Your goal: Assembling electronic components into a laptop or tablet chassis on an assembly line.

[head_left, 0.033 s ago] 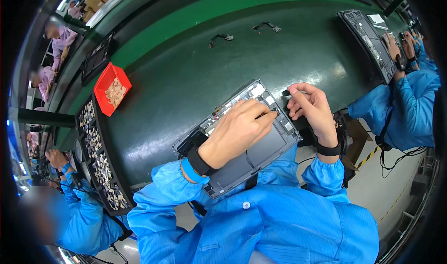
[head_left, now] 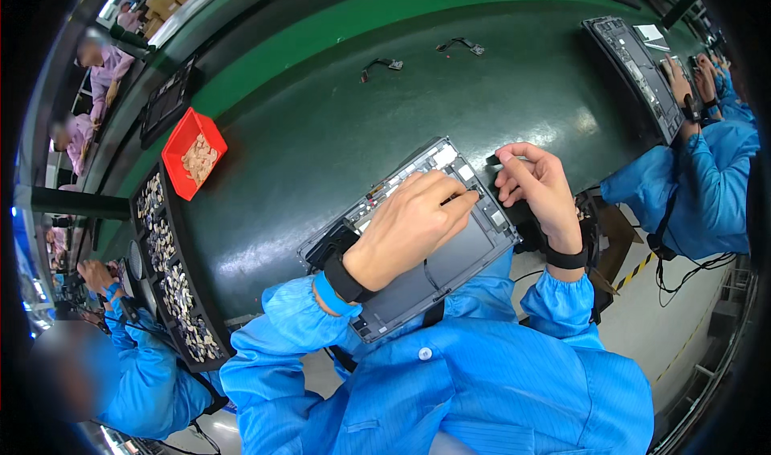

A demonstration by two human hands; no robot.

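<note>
An opened tablet housing (head_left: 482, 234) lies tilted at the table's front edge, its circuit parts along the far side and a grey inner face toward me. My left hand (head_left: 414, 222) reaches across it, fingers curled and thumb and forefinger closed together over the parts near its right end. Whatever they pinch there is too small to make out. Off the right end of the housing, my right hand (head_left: 536, 186) is raised with its fingers bent. A small black piece (head_left: 492, 159) sticks out at its fingertips, held in a pinch.
Two small cabled parts, one a flex cable (head_left: 382, 68), lie farther back on the green table (head_left: 297, 134). A red bin (head_left: 186, 180) of tan pieces and a black compartment tray (head_left: 210, 314) stand left. Another opened tablet (head_left: 634, 77) lies right, beside a co-worker's sleeve (head_left: 699, 182).
</note>
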